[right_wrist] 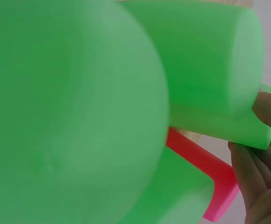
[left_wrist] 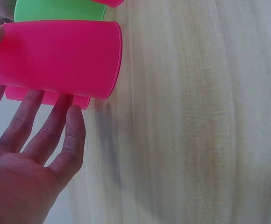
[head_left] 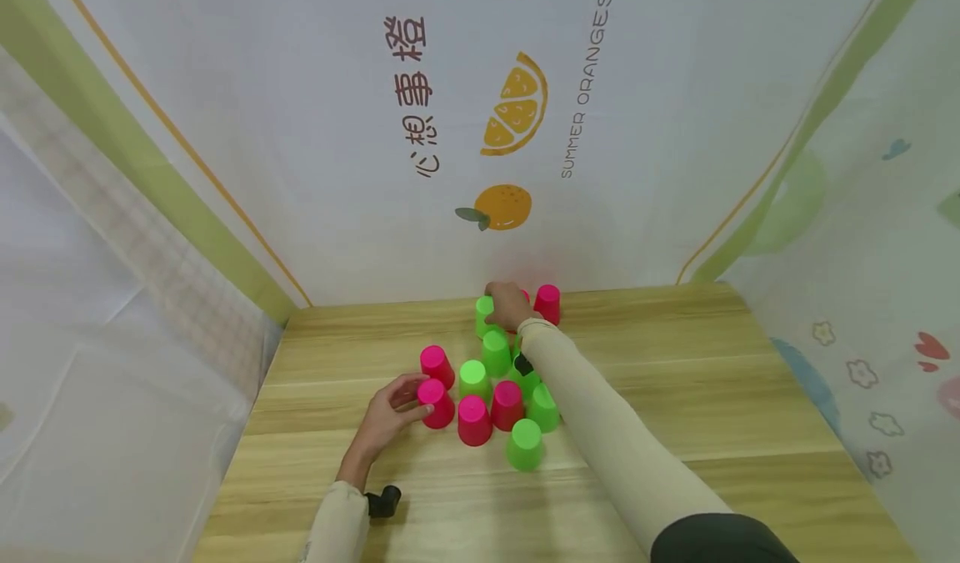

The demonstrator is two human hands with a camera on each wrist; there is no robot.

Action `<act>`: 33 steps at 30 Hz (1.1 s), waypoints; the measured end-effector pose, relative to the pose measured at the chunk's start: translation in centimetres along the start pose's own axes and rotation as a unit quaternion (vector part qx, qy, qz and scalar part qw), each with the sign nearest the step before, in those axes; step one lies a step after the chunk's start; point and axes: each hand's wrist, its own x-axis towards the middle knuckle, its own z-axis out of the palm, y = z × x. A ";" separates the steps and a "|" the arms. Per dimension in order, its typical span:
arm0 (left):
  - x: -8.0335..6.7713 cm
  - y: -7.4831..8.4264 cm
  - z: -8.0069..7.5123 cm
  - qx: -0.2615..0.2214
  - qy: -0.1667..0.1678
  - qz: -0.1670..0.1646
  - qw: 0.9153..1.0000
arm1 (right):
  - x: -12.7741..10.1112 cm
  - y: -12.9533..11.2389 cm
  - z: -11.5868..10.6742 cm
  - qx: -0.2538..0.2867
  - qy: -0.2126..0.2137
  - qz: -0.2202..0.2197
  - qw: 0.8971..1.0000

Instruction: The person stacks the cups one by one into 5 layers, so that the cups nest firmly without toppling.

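my left hand [head_left: 390, 415] curls round a pink cup [head_left: 437, 403] near the tabletop [head_left: 750, 413] middle. my right hand [head_left: 508, 304] grips a green cup [head_left: 484, 314] by the far edge.

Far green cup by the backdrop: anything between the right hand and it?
No. The right hand is already on the far green cup, fingers at its side. The other upside-down cups lie under and beside the forearm, not between.

both arms in long beige sleeves [head_left: 600, 413], bare hands, and a small black wrist camera [head_left: 384, 501] strapped on each.
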 end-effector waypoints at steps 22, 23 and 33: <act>0.2 -0.3 0.0 0.007 0.005 -0.009 1.000 | 0.5 0.3 0.4 -0.027 -0.008 0.000 1.000; 0.2 -0.3 0.0 0.009 0.004 -0.007 1.000 | 0.4 0.3 0.4 -0.029 -0.006 0.000 1.000; -0.3 0.0 0.1 0.009 0.011 -0.012 1.000 | 0.4 0.1 0.5 -0.061 0.019 -0.002 0.998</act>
